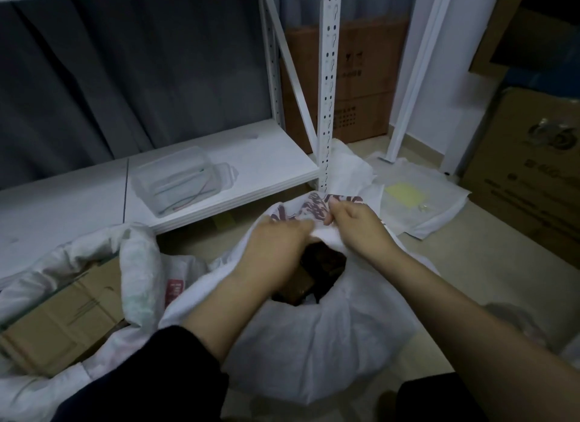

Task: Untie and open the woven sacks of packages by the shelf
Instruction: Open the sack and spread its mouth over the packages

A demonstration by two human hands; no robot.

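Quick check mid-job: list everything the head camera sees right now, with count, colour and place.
Woven sack: one, white with red print, centre floor, mouth open, dark packages inside.
Second sack: one, white, left, around a brown carton.
Shelf: one, white, behind the sacks.
Clear tub: one, on the lowest shelf board, thin wires inside.
Cardboard boxes: several, brown, behind and right.
Flat bags: white, on the floor, right of the shelf post.
Curtain: grey, behind the shelf.
Left hand, right hand: both grip the centre sack's far rim.
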